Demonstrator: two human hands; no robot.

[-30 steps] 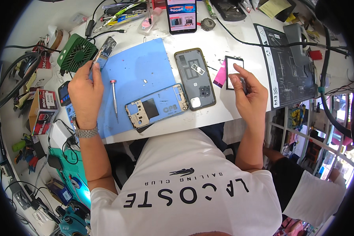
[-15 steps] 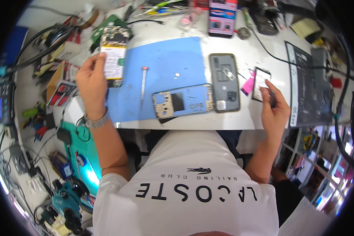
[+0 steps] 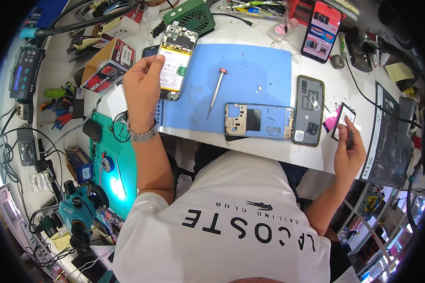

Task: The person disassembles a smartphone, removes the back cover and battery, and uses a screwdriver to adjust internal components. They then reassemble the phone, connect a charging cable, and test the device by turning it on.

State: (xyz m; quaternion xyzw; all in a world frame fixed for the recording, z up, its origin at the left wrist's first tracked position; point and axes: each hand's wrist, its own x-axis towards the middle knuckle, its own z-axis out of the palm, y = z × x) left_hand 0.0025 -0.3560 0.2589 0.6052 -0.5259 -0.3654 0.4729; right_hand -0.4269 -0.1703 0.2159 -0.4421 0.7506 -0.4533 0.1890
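Observation:
My left hand [image 3: 144, 92] grips an opened phone [image 3: 174, 73], its white battery and circuit board facing up, above the blue mat [image 3: 241, 80]. On that mat lie a slim screwdriver [image 3: 216, 92] and a bare phone frame [image 3: 238, 121]. A grey phone back [image 3: 309, 111] rests to their right. My right hand [image 3: 349, 146] is closed around a small dark object I cannot name clearly, its fingertips at a small white-faced, dark-edged panel [image 3: 346, 118] beside a pink piece [image 3: 330, 123].
An upright phone [image 3: 318, 33], pens, cables and a green fan [image 3: 186, 19] crowd the back. A black mat [image 3: 387, 165] lies right. Boxes [image 3: 108, 66], a blue microscope [image 3: 75, 207] and a teal mat [image 3: 108, 184] fill the left. A cable [image 3: 373, 106] crosses the right side.
My left hand has turned the opened phone from edge-on to show its battery and board. The whole view has shifted, with the bench's contents appearing further right.

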